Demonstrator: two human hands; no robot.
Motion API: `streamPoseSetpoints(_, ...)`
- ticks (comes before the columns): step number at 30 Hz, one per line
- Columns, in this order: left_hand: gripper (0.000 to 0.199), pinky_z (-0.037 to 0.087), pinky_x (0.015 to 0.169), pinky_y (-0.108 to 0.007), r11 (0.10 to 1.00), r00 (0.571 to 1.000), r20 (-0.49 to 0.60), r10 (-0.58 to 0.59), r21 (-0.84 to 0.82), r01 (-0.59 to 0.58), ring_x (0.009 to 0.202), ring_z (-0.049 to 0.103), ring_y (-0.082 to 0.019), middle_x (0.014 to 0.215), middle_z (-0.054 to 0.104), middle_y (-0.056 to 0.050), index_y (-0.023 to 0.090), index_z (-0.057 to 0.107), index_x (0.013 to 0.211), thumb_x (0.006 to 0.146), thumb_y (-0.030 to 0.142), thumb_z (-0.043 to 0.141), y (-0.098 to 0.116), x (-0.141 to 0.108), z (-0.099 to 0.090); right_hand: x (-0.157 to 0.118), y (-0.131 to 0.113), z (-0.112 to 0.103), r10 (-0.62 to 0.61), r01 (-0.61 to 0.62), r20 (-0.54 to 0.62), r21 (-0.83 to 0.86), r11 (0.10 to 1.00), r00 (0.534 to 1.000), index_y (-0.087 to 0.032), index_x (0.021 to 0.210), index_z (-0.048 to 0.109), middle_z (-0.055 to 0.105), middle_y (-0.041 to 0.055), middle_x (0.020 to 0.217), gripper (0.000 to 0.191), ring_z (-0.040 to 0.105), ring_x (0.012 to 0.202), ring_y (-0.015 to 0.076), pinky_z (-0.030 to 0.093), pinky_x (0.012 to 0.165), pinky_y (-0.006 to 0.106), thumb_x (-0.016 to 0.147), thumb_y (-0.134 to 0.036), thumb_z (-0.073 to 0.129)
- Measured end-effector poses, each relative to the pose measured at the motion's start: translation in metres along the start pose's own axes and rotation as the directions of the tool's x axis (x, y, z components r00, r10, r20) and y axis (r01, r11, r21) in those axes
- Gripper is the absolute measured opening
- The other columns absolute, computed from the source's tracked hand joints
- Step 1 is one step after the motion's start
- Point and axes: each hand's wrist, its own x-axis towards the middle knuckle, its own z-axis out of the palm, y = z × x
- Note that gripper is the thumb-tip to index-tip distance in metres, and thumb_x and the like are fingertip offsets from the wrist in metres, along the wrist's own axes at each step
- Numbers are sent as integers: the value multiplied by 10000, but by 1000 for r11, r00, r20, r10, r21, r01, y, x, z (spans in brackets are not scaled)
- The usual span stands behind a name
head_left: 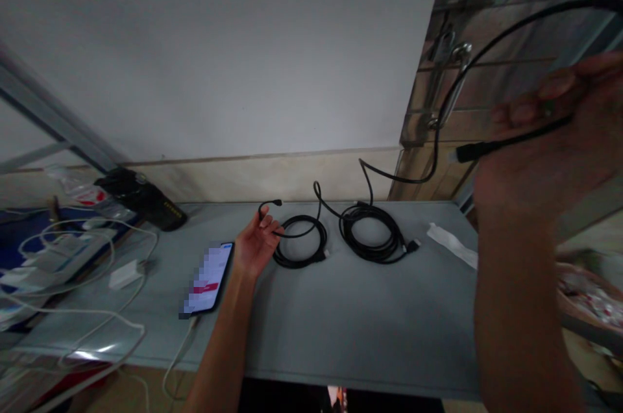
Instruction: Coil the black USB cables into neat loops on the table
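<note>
My left hand [257, 243] is closed on a black cable [292, 235] near one of its ends, and a small plug [277, 202] sticks out above the fingers. Raised high at the right, my right hand [549, 134] grips a length of black cable that arcs up and back down to the table. A connector [468, 152] on that side points left past the wrist. Between the hands, two coiled black cables lie on the table: a smaller coil [321, 231] beside my left hand and a thicker coil [372, 256] to its right.
On the grey table [341, 328], a lit phone [209, 280] with a white cord lies left of my left arm. Farther left are a white adapter [125, 274], power strips [63, 254], a black bottle [146, 199] and tangled white cables. A white strip [452, 244] lies at the right.
</note>
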Motion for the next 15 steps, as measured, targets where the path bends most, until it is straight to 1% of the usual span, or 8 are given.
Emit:
streamPoseSetpoints(2, 162, 650, 894, -332, 999, 999, -27, -18, 37, 19, 873, 758, -160, 945, 769, -32, 185, 753, 1208, 1107, 187, 625, -2, 3, -3, -15, 15, 8, -140, 169, 175, -165, 972, 975, -248, 872, 802, 657, -48, 756, 601, 628, 596, 80, 498, 619, 258, 1224, -239, 315)
streamPoseSetpoints(3, 191, 654, 958, -371, 998, 999, -41, -31, 58, 33, 1008, 788, -202, 1074, 808, -76, 183, 756, 1243, 1097, 190, 635, -3, 4, -5, -24, 24, 12, -157, 217, 266, -216, 952, 951, -256, 925, 805, 651, -39, 778, 505, 624, 619, 103, 514, 627, 275, 1220, -220, 397)
streamPoseSetpoints(5, 285, 637, 1071, -459, 991, 996, -61, -64, 111, 71, 1251, 771, -289, 1319, 805, -158, 164, 744, 1348, 1092, 204, 626, -5, 5, -6, -42, 43, 17, -81, 208, 417, -268, 941, 905, -298, 1023, 781, 632, -33, 803, 289, 611, 644, 146, 539, 626, 302, 1202, -343, 559)
streamPoseSetpoints(7, 350, 615, 1122, -517, 979, 992, -61, -108, 169, 117, 1383, 721, -346, 1438, 769, -205, 144, 724, 1417, 1106, 234, 595, -7, 5, -5, -60, 60, 20, 59, 162, 550, -345, 924, 833, -308, 1147, 744, 631, -20, 841, 255, 632, 704, 176, 571, 675, 335, 1203, -461, 548)
streamPoseSetpoints(9, 365, 619, 1109, -534, 967, 987, -32, -156, 197, 160, 1388, 717, -368, 1443, 767, -224, 129, 733, 1409, 1130, 293, 565, -7, 5, -3, -78, 74, 23, 234, 112, 675, -427, 897, 700, -278, 1263, 712, 664, -2, 920, 286, 669, 804, 178, 592, 764, 348, 1226, -448, 485)
streamPoseSetpoints(11, 362, 640, 1062, -498, 965, 984, -5, -180, 192, 177, 1301, 755, -347, 1373, 801, -204, 138, 767, 1341, 1148, 354, 550, -7, 5, -1, -93, 87, 23, 388, 130, 773, -511, 850, 502, -235, 1302, 700, 707, 24, 1027, 254, 700, 930, 174, 592, 874, 348, 1230, -354, 488)
streamPoseSetpoints(13, 342, 656, 987, -418, 970, 985, -10, -172, 174, 171, 1139, 794, -285, 1229, 844, -150, 165, 804, 1225, 1157, 373, 542, -8, 6, -2, -107, 101, 21, 512, 243, 802, -586, 773, 307, -209, 1292, 706, 731, 60, 1155, 218, 706, 1062, 187, 580, 979, 361, 1211, -249, 508)
streamPoseSetpoints(15, 342, 655, 902, -351, 971, 984, -31, -176, 162, 178, 1000, 795, -235, 1113, 855, -111, 174, 819, 1148, 1163, 365, 535, -9, 7, -4, -122, 119, 15, 611, 379, 771, -627, 680, 180, -194, 1319, 707, 723, 98, 1256, 239, 697, 1154, 218, 575, 1041, 393, 1175, -156, 521)
